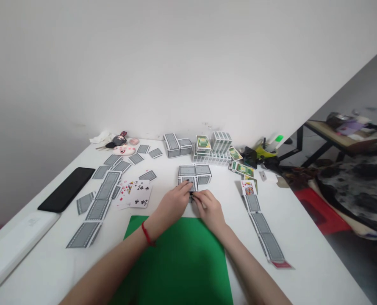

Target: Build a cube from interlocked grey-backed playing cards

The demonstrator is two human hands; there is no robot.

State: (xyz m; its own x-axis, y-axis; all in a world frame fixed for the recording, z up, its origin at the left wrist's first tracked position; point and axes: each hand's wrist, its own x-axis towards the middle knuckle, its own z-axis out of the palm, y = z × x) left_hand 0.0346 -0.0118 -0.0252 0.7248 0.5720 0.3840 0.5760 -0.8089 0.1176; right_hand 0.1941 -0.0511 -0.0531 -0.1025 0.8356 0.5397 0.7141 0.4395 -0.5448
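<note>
In the head view, a small structure of boxes folded from grey-backed playing cards [187, 170] stands at the middle of the white table. My left hand [172, 202], with a red string at the wrist, reaches to its near box and grips the top edge with closed fingers. From the right, my right hand [211, 207] pinches the lower front of the same folded-card box [184, 183]. The fingers cover most of that box's front, so the exact fold they hold is hidden. Just below both hands lies a green sheet [178, 258].
Folded card strips lie left [103, 197] and right [264, 228]. Loose face-up cards [140, 195] sit left of my hands. Behind stand folded-card blocks [172, 145] and a card-box stack [212, 156]. A black phone [66, 189] and white box [20, 245] occupy the left edge.
</note>
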